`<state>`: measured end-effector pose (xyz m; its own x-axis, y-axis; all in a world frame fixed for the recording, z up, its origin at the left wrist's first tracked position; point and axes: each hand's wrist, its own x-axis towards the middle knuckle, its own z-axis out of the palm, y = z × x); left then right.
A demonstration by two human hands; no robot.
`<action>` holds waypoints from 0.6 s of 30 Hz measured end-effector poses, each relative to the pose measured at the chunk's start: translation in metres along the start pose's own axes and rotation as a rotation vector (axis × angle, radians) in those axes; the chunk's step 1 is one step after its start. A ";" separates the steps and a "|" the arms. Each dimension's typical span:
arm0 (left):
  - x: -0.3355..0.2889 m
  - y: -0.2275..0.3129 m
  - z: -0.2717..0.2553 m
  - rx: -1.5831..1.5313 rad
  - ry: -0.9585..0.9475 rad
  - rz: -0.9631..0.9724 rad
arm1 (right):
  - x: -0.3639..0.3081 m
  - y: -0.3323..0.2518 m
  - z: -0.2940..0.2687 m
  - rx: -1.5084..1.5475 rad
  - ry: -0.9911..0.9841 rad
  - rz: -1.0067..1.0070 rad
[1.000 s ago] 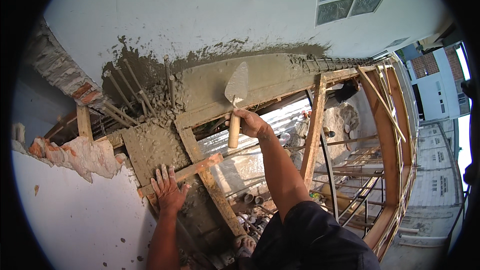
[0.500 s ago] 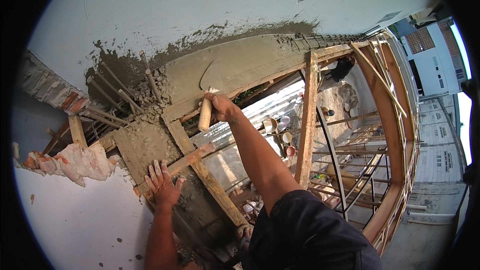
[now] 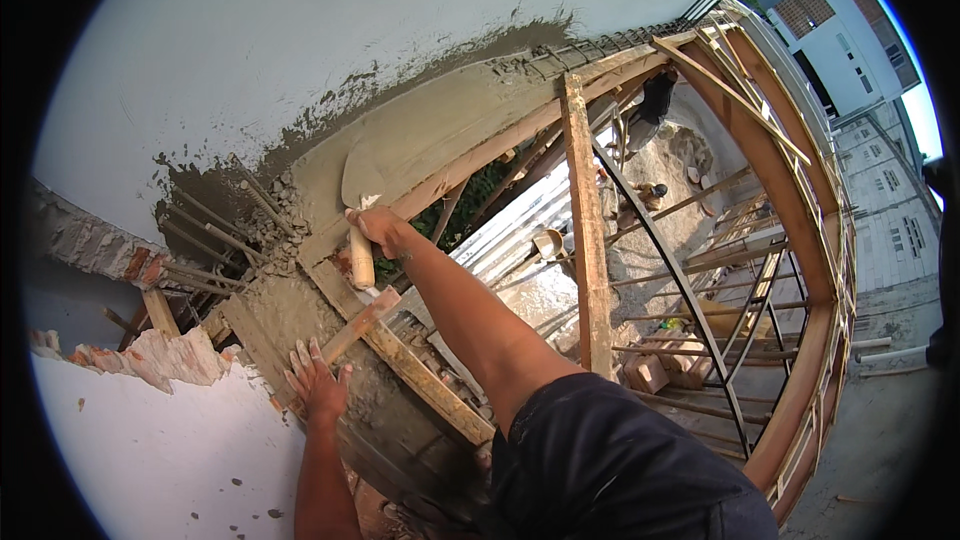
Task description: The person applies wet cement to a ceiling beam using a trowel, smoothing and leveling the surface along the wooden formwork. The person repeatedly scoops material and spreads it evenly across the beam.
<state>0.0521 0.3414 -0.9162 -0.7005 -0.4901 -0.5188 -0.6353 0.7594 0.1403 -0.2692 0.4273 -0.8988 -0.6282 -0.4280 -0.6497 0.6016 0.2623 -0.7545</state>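
Grip of right hand [image 3: 376, 231] closed around trowel handle [image 3: 361, 259]; left hand [image 3: 319, 387] spread over wooden strip [image 3: 363, 326].

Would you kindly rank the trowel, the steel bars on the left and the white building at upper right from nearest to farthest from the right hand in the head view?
1. Trowel: held in the right hand.
2. Steel bars: a little to that hand's left.
3. White building: far off, at upper right.

Timber formwork [image 3: 430, 378] under wet grey concrete [image 3: 440, 125]
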 end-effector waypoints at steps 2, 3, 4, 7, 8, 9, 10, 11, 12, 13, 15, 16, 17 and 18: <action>0.001 -0.001 0.003 0.022 0.009 -0.001 | 0.003 0.001 0.001 -0.078 -0.020 -0.013; 0.001 -0.002 0.004 0.025 0.020 -0.003 | 0.005 0.001 -0.001 -0.115 0.005 0.030; 0.002 -0.002 0.005 0.032 0.027 -0.002 | 0.007 0.001 -0.001 -0.244 0.004 -0.020; 0.003 -0.003 0.006 0.051 0.020 0.002 | 0.008 0.001 -0.001 -0.387 -0.030 -0.142; 0.003 -0.004 0.006 0.058 0.012 0.002 | 0.008 0.001 0.000 -0.546 -0.005 -0.215; 0.003 -0.005 0.007 0.055 0.009 0.005 | 0.008 0.001 0.001 -0.539 -0.008 -0.238; 0.004 -0.006 0.008 0.050 0.006 0.007 | 0.007 0.003 0.005 -0.484 0.003 -0.243; 0.004 -0.007 0.008 0.038 0.013 0.017 | 0.006 0.003 0.007 -0.405 0.007 -0.182; 0.005 -0.009 0.010 0.048 0.001 0.013 | 0.006 0.005 0.011 -0.347 0.026 -0.175; 0.006 -0.011 0.011 0.050 -0.001 0.016 | 0.007 0.006 0.014 -0.265 0.038 -0.102; 0.009 -0.014 0.013 0.048 -0.015 0.016 | 0.010 0.008 0.018 -0.152 0.051 -0.029; 0.010 -0.015 0.014 0.044 -0.029 0.012 | 0.013 0.010 0.020 -0.120 0.053 -0.027; 0.011 -0.016 0.015 0.033 -0.050 0.000 | 0.016 0.012 0.020 -0.101 0.058 0.007; 0.011 -0.017 0.015 0.046 -0.024 0.015 | 0.020 0.014 0.020 -0.204 0.035 -0.039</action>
<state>0.0603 0.3294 -0.9369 -0.7015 -0.4685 -0.5370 -0.6085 0.7860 0.1092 -0.2634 0.4057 -0.9209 -0.6679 -0.4115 -0.6201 0.4664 0.4178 -0.7796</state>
